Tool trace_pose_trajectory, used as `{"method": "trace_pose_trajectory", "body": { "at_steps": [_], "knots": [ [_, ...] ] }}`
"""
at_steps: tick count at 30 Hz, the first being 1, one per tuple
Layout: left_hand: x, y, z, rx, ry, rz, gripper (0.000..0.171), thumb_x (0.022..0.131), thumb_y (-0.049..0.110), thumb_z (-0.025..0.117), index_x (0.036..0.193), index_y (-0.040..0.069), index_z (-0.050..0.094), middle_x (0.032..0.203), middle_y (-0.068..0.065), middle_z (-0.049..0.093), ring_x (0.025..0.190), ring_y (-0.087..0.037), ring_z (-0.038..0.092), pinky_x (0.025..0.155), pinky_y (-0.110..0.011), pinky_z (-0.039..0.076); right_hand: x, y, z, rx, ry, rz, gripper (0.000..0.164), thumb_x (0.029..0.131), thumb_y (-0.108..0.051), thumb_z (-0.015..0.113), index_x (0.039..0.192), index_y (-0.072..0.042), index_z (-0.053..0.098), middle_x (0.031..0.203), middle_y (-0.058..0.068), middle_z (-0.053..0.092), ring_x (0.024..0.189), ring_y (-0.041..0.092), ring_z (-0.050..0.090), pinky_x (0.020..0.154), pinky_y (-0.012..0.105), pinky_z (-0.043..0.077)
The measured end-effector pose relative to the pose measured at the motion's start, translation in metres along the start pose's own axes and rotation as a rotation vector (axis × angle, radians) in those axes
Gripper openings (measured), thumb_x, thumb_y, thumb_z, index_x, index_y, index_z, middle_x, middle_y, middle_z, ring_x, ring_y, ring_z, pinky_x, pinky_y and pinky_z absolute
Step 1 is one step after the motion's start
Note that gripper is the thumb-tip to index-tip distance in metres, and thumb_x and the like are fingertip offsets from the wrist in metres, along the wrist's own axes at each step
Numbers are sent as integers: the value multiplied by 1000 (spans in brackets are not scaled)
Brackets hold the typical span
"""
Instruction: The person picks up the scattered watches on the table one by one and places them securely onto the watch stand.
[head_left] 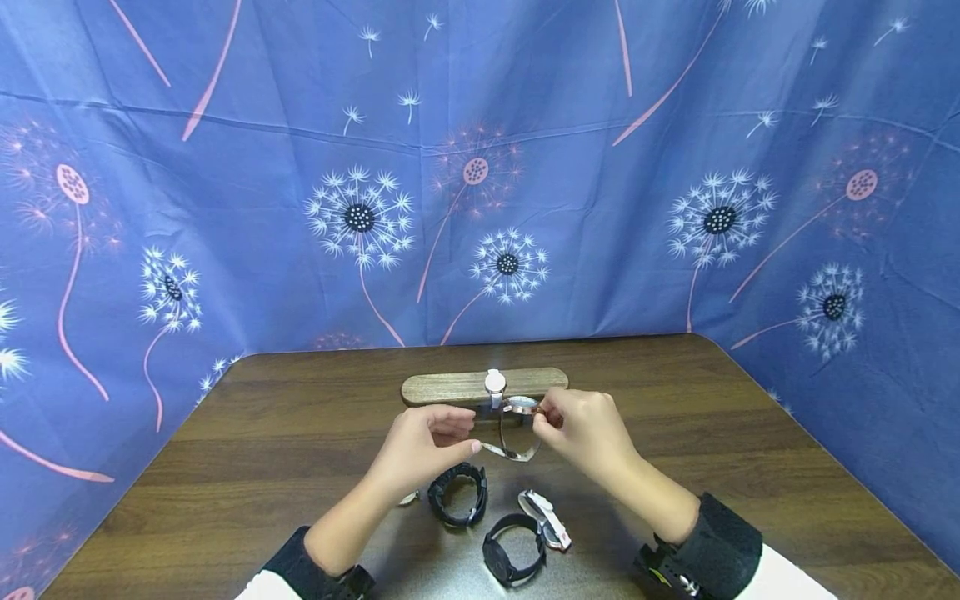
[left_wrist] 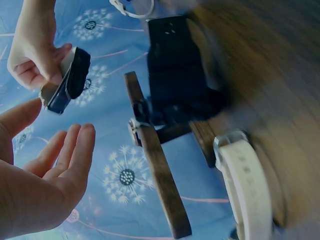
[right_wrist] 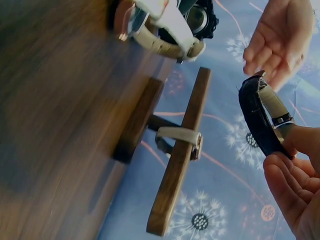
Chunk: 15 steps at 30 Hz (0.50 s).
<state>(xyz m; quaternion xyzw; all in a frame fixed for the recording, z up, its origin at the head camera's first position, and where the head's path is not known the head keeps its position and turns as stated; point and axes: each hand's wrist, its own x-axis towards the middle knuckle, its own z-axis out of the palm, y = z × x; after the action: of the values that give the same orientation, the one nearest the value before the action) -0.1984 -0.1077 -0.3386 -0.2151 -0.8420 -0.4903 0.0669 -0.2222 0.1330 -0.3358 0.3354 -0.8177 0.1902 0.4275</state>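
A wristwatch with a dark strap, pale on its inner side, (head_left: 521, 406) is held up in front of the wooden display bar. My right hand (head_left: 588, 425) pinches it near the case between thumb and fingers, and the strap hangs in a loop below. My left hand (head_left: 427, 446) is held across from it, fingers spread from the thumb with nothing between them. In the left wrist view, that thumb's tip lies right at one end of the watch (left_wrist: 75, 75). The bar (head_left: 442, 388) carries a white-strapped watch (head_left: 495, 382) around its middle.
On the brown table (head_left: 300, 417) nearer the person lie a black watch (head_left: 459, 496), another black watch (head_left: 514, 550) and a white-strapped watch (head_left: 545, 518). Part of a further watch (head_left: 408, 498) shows beside the left wrist. A blue dandelion-print cloth (head_left: 600, 208) hangs behind the table.
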Motion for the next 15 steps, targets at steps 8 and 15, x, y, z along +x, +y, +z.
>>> {"method": "trace_pose_trajectory", "body": {
  "at_steps": [8,15],
  "knots": [
    [9,9,13,44,69,14,26,80,21,81,98,4,73,81,-1,73,70,-9,67,61,-23,55,3,-11,8,53,81,-97,17,66,0,67,64,-13,56,55,-9,54,47,0,43,40,15,38],
    [9,10,17,139,174,12,14,77,15,81,85,6,75,72,1,72,60,-5,65,54,-21,52,4,-19,10,18,105,-140,17,66,-2,68,65,-13,54,53,-9,49,46,2,37,38,17,35]
  ]
}}
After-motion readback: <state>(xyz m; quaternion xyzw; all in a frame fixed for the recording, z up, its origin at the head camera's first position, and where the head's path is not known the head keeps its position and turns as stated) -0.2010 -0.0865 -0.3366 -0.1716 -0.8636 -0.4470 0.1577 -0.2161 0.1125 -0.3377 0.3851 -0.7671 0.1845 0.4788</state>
